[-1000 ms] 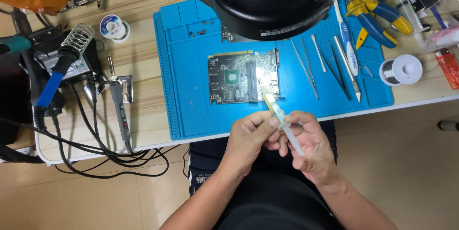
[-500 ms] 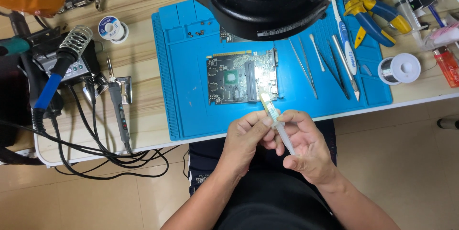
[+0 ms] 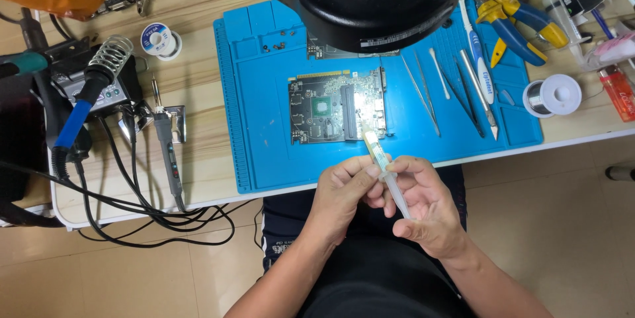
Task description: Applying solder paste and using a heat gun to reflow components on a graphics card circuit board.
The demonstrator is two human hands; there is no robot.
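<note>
**Pale syringe held in both hands at the bench edge**

A slim, pale translucent plastic syringe (image 3: 385, 171) is gripped by both hands just off the front edge of the flat blue silicone work mat (image 3: 264, 139). The left hand (image 3: 344, 192) is pinched on the barrel near its middle, while the right hand (image 3: 426, 209) is closed round the plunger end; the hands are pressed together. The blunt end is pointed up toward the dark green rectangular circuit board (image 3: 334, 106), which is laid flat at the centre of the mat, under the black ring-shaped magnifier lamp (image 3: 360, 7), presumably so that it is lit and enlarged.

Slender steel tweezers (image 3: 423, 90) are lined up on the mat to the right of the board, within easy reach. A white spool of solder wire (image 3: 554, 93) is set beyond the mat's right edge, and a second small round spool bearing a blue-and-white label (image 3: 159, 39) lies to the left on the pale wooden tabletop (image 3: 198, 86). Blue-and-yellow-handled pliers (image 3: 519, 24) rest at the upper right. A blue-handled soldering iron (image 3: 79, 110) is parked in its coiled stand at the left.
</note>
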